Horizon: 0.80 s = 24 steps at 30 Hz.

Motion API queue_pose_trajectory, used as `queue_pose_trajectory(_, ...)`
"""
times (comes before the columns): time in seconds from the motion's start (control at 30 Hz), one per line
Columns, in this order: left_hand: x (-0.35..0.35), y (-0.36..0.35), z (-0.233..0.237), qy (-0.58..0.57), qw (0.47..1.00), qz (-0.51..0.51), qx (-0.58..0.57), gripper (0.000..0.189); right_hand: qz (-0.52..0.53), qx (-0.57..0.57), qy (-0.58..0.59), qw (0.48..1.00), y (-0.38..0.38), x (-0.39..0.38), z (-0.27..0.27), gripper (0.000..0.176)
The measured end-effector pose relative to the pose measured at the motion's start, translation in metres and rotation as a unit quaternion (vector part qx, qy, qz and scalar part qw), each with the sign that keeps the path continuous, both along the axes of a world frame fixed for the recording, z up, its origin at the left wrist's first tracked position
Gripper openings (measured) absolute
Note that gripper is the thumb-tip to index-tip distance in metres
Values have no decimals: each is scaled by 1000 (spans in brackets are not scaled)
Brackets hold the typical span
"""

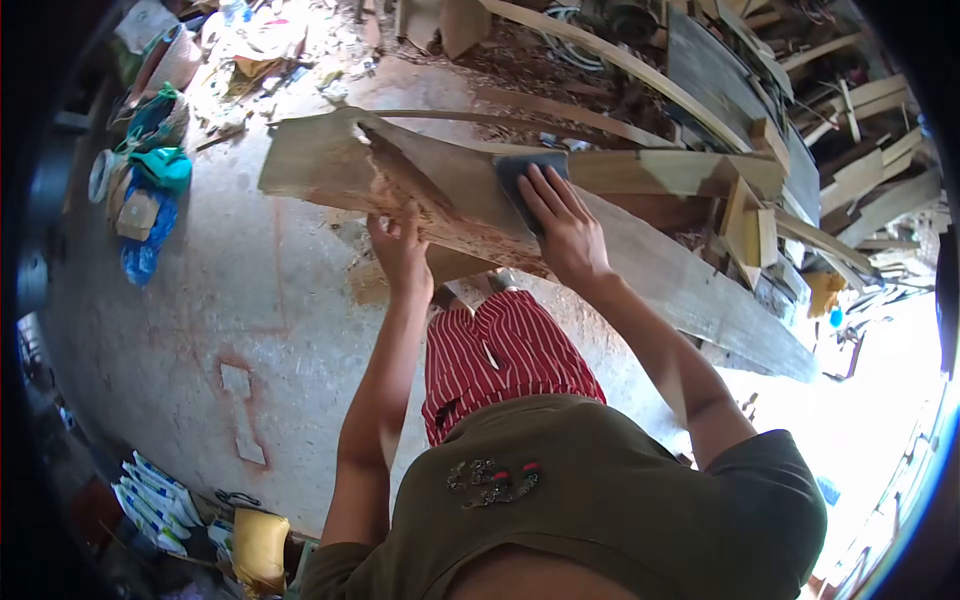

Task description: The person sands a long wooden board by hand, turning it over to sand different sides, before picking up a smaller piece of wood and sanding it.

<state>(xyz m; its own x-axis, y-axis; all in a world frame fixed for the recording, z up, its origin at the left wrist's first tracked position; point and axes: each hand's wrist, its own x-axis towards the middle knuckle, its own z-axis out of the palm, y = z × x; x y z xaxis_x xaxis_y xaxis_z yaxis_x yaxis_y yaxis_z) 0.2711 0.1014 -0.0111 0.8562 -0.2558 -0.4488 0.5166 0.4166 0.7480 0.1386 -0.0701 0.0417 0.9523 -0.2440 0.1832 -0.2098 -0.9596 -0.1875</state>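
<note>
A long, wide wooden plank (660,255) lies slantwise in front of me, its near edge rough and split with reddish, broken wood. My right hand (570,228) presses a dark grey sheet of sandpaper (517,182) against the plank's upper face, fingers together and laid over it. Farther left, my left hand (400,250) grips the rough near edge of the same plank, its fingers partly hidden by the wood.
More boards (670,172) lie under and behind the plank, with a heap of scrap wood (880,190) at the right. Blue and green bags (150,200) sit on the concrete floor (190,350) at left. A yellow package (260,548) is at lower left.
</note>
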Motion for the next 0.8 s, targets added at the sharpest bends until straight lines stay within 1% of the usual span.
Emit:
queue_pose_trajectory(0.03, -1, -1, 2, -8, 1000, 7, -14, 63, -17, -20, 14, 1000, -3, -18, -1, 61)
queue_pose_trajectory(0.1, 1, 5, -12, -11, 1000, -21, 11, 81, -51, 13, 2, 999, 9, -6, 6, 60)
queue_pose_trajectory(0.13, -1, 2, -8, -15, 1000, -14, 3, 78, -69, 22, -9, 997, 10, 11, 4, 59)
queue_pose_trajectory(0.17, -2, -3, -4, -16, 1000, -23, 2, 78, -66, 25, -39, 997, 7, 30, -4, 58)
queue_pose_trajectory(0.2, -4, -6, -2, 9, 1000, 1, 10, 73, -61, 29, -69, 995, 4, 45, -12, 57)
queue_pose_trajectory(0.23, -8, -8, 1, 33, 999, 25, 21, 69, -68, 31, -70, 995, 0, 54, -18, 57)
queue_pose_trajectory(0.3, -20, -16, 7, 39, 998, 25, 34, 72, -41, 109, -56, 992, -7, 62, -16, 57)
queue_pose_trajectory(0.33, -28, -21, 6, 55, 998, 31, 29, 74, -19, 118, -58, 991, -12, 44, -10, 53)
queue_pose_trajectory(0.37, -37, -26, 5, 69, 997, 41, 20, 77, -32, 96, -55, 993, -18, 18, -7, 52)
queue_pose_trajectory(0.4, -51, -31, 2, 66, 998, 21, 5, 81, -41, 73, -52, 995, -28, -12, -7, 52)
queue_pose_trajectory(0.43, -65, -35, 1, 62, 998, 24, 2, 81, -57, 64, -35, 996, -41, -45, -7, 52)
queue_pose_trajectory(0.47, -78, -39, 2, 48, 999, 6, -6, 82, -72, 57, -18, 996, -50, -67, -8, 52)
queue_pose_trajectory(0.5, -90, -44, 0, 34, 999, -12, -13, 83, -67, 57, -22, 996, -50, -73, -5, 52)
queue_pose_trajectory(0.53, -100, -50, -2, 54, 998, -6, -13, 84, -87, 80, -14, 993, -51, -81, -2, 52)
queue_pose_trajectory(0.57, -109, -56, 1, 50, 999, -9, -11, 84, -113, 104, -5, 988, -54, -89, 2, 51)
queue_pose_trajectory(0.6, -120, -64, 5, 52, 999, -4, 4, 84, -132, 121, -13, 984, -50, -77, 6, 43)
queue_pose_trajectory(0.67, -144, -82, 9, 49, 998, -8, 22, 85, -87, 126, -13, 988, -62, -47, -2, 33)
queue_pose_trajectory(0.7, -154, -90, 9, 52, 998, 2, 39, 83, -89, 131, -17, 987, -68, -40, 3, 33)
queue_pose_trajectory(0.77, -169, -98, 10, 44, 997, 11, 68, 82, -93, 229, 135, 959, -76, -34, 25, 30)
queue_pose_trajectory(0.8, -175, -102, 12, 37, 994, 3, 100, 88, -97, 239, 127, 958, -80, -52, 18, 30)
